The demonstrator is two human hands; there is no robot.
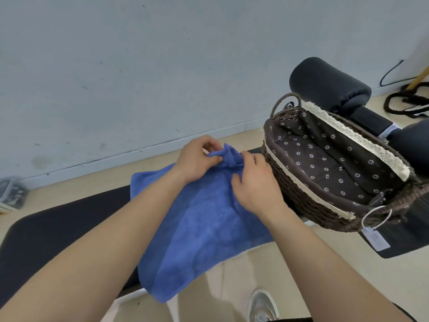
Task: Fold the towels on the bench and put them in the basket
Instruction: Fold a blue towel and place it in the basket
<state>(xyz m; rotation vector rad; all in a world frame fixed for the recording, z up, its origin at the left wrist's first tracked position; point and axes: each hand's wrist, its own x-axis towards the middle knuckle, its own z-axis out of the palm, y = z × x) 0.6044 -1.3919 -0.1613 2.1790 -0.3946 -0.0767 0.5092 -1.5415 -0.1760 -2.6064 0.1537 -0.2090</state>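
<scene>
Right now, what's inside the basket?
Inside the basket only its dark flowery lining shows; no towel is in it. The near wall hides a strip of the bottom. The blue towel lies outside, on the bench.

You have one blue towel left of one wicker basket, both on one black bench. Two hands: left hand, right hand (each gripping the towel). Beyond the basket, two padded rollers: far roller, near roller. One paper tag hangs from the basket; one shoe lies below it.
</scene>
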